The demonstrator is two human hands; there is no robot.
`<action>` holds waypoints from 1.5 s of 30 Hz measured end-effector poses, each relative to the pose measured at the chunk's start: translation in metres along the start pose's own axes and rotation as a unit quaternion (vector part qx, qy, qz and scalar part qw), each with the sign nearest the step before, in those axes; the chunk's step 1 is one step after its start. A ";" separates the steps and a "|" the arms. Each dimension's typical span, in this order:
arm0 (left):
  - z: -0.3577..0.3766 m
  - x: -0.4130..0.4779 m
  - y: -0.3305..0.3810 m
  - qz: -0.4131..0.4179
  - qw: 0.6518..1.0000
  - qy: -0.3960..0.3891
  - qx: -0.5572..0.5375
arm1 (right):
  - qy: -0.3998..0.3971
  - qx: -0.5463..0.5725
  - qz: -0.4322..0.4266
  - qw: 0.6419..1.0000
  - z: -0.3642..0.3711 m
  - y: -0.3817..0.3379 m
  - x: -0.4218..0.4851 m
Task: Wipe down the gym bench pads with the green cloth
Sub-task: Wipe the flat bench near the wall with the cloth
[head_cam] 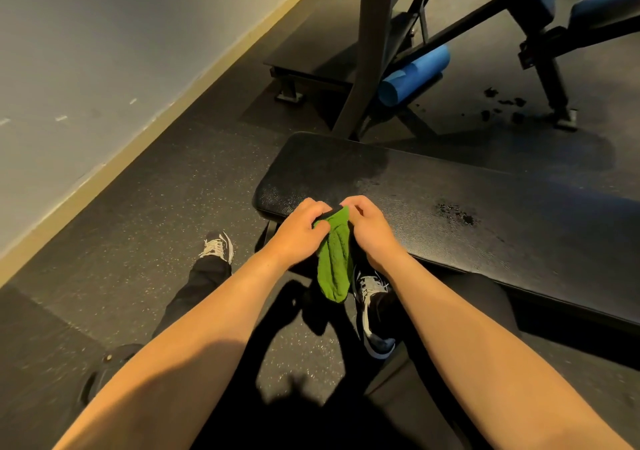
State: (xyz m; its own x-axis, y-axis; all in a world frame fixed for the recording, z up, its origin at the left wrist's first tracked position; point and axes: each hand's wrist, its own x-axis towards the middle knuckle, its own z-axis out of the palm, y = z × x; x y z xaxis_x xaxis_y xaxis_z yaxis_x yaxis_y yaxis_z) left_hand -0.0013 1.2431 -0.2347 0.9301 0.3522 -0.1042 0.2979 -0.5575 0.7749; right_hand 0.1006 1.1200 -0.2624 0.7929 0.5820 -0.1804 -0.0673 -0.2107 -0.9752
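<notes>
A green cloth [335,259] hangs bunched in front of the near edge of a flat black bench pad [433,186]. My left hand [300,231] pinches the cloth's top left corner. My right hand [369,229] pinches the top right corner, close beside the left. Both hands sit just over the pad's near left end. The pad shows a damp patch near its far left corner and dark specks toward the right.
A black steel frame [372,51] with a blue roller pad [414,75] stands beyond the bench. A blue-padded bench [602,9] is at the far right. Dark crumbs [504,103] lie on the rubber floor. A wall [86,61] runs along the left. My shoes are below the bench.
</notes>
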 end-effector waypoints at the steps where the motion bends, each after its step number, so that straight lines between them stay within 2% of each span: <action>1: 0.000 0.002 -0.001 0.004 1.000 0.004 0.014 | -0.013 0.009 0.007 1.000 0.001 0.001 -0.001; 4: 0.002 0.007 -0.001 -0.025 0.998 -0.008 0.059 | -0.043 0.016 0.012 0.999 0.005 0.005 0.000; 7: 0.001 0.009 0.006 -0.038 0.999 -0.024 0.024 | -0.049 0.044 0.026 0.997 0.004 0.005 -0.001; 11: -0.005 0.011 0.007 -0.050 0.997 0.061 0.025 | -0.055 0.131 0.068 0.987 -0.003 -0.003 -0.003; 13: -0.009 0.011 0.006 -0.069 0.992 0.099 -0.027 | -0.079 0.115 0.069 0.988 -0.006 -0.003 -0.006; 16: -0.014 0.013 0.007 -0.100 0.984 0.110 -0.102 | -0.142 0.020 0.061 0.988 -0.004 0.000 -0.011; 19: -0.013 0.015 0.005 -0.111 0.975 0.155 -0.115 | -0.111 -0.005 0.067 0.992 0.000 0.000 -0.012; 21: -0.009 0.013 0.001 -0.158 0.946 0.167 -0.228 | -0.096 0.070 0.080 0.990 0.001 -0.003 -0.011; 23: -0.001 0.010 -0.005 -0.235 0.886 0.119 -0.382 | -0.103 0.177 0.087 0.975 0.000 -0.008 -0.010; 24: 0.003 0.007 -0.010 -0.259 0.864 0.078 -0.424 | -0.105 0.215 0.087 0.967 0.000 -0.010 -0.009; 26: 0.012 -0.003 -0.014 -0.277 0.840 -0.011 -0.467 | -0.103 0.262 0.093 0.955 -0.001 -0.014 -0.009; 28: 0.021 -0.011 -0.016 -0.255 0.835 -0.051 -0.484 | -0.118 0.275 0.115 0.947 -0.002 -0.017 -0.009; 31: 0.029 -0.012 -0.017 -0.221 0.830 0.019 -0.511 | -0.144 0.284 0.140 0.938 -0.004 -0.018 -0.008; 33: 0.027 -0.011 -0.017 -0.221 0.805 0.078 -0.545 | -0.118 0.281 0.161 0.939 -0.005 -0.018 -0.007; 35: 0.022 -0.012 -0.019 -0.220 0.794 0.120 -0.554 | -0.097 0.255 0.171 0.947 -0.006 -0.015 -0.005; 37: 0.015 -0.012 -0.022 -0.213 0.807 0.124 -0.536 | -0.101 0.170 0.143 0.970 -0.004 -0.013 -0.007; 38: 0.011 -0.013 -0.023 -0.207 0.829 0.104 -0.510 | -0.108 0.085 0.107 0.985 -0.004 -0.012 -0.007; 39: 0.008 -0.013 -0.024 -0.196 0.871 0.071 -0.446 | -0.110 -0.022 0.068 0.991 -0.004 -0.012 -0.007; 41: 0.004 -0.012 -0.025 -0.163 0.963 0.007 -0.215 | -0.089 -0.222 -0.001 0.971 -0.006 -0.013 -0.008; 42: 0.003 -0.011 -0.026 -0.142 0.984 0.001 -0.107 | -0.073 -0.281 -0.029 0.957 -0.005 -0.013 -0.009; 43: 0.002 -0.010 -0.027 -0.126 0.991 0.013 -0.040 | -0.060 -0.313 -0.052 0.946 -0.005 -0.011 -0.008; 45: 0.003 -0.006 -0.030 -0.106 0.992 0.062 0.024 | -0.034 -0.335 -0.083 0.938 -0.001 -0.005 -0.007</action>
State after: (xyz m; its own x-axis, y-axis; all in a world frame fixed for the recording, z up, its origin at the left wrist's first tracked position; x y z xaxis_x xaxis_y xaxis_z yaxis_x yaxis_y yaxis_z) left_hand -0.0153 1.2559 -0.2594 0.8129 0.5533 -0.1818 0.4963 -0.4947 0.7134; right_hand 0.0959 1.1159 -0.2561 0.7170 0.6942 -0.0636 0.4673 -0.5463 -0.6951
